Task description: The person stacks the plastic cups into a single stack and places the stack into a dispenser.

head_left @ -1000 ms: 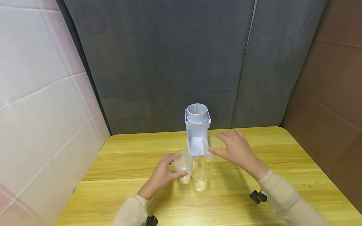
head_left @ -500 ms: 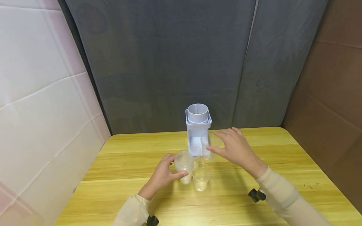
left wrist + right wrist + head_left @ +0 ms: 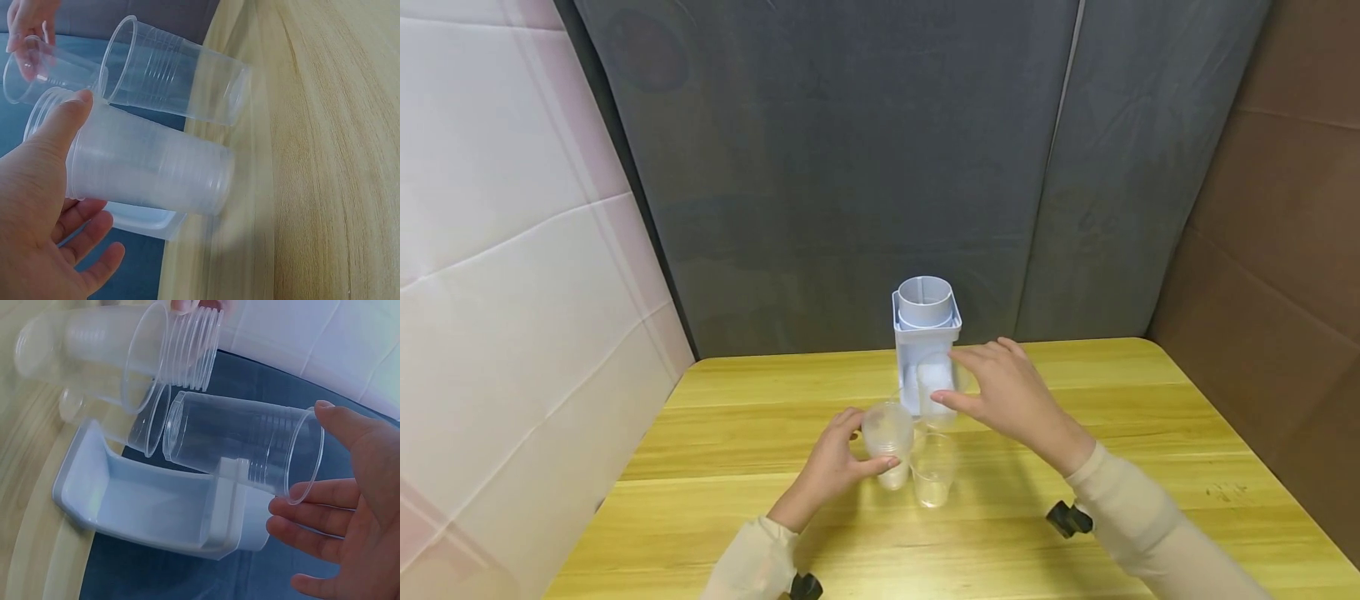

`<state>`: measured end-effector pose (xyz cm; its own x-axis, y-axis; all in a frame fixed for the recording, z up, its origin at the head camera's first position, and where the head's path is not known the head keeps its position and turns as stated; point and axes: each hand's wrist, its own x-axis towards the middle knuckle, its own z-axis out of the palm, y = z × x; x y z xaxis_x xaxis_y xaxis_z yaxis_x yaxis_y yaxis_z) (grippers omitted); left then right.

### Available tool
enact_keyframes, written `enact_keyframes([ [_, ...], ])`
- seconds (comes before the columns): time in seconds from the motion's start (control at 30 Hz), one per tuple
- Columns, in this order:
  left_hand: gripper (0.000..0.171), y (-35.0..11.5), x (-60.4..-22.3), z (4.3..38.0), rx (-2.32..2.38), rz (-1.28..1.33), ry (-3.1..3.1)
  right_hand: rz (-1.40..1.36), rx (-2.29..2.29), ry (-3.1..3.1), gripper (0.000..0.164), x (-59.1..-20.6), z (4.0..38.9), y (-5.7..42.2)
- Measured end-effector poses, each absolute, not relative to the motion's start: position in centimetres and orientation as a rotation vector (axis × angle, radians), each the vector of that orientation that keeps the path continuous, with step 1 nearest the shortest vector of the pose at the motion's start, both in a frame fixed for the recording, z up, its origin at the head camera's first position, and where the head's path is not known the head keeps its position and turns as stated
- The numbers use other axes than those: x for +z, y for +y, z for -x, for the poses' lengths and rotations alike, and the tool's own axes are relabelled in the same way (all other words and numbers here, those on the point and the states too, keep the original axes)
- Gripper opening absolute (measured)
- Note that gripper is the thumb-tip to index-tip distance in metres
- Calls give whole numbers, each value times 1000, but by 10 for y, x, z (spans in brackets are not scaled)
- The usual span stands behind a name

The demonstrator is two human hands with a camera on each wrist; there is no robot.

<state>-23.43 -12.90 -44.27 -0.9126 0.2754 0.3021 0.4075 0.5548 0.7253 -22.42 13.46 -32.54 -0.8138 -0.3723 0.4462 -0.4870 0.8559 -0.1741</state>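
Pale yellow wooden table (image 3: pixel 700 450), dark grey backdrop (image 3: pixel 850 167)

Soft, fairly bright light covers the desk (image 3: pixel 1150 500), glaring pale near the head view's bottom edge; faint, soft-edged shadows fall by the left hand (image 3: pixel 831 462) and right hand (image 3: pixel 1011 396). The white wall (image 3: pixel 512 167) looks washed out, the dark backdrop (image 3: pixel 850 167) dim. Clear cups (image 3: pixel 934 471) show low contrast. Both wrist views look cooler and slightly hazy, with thin glints along the rims.
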Motion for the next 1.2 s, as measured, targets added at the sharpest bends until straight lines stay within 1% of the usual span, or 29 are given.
enact_keyframes([
  [0.53, 65, -128, -440, 233, -1292, 564, -2643, -669, 382, -2578, 63, -310, 222, 129],
  [1.2, 64, -128, -442, 234, -1266, 588, -2628, -735, 378, -2564, 60, -306, 222, 108],
])
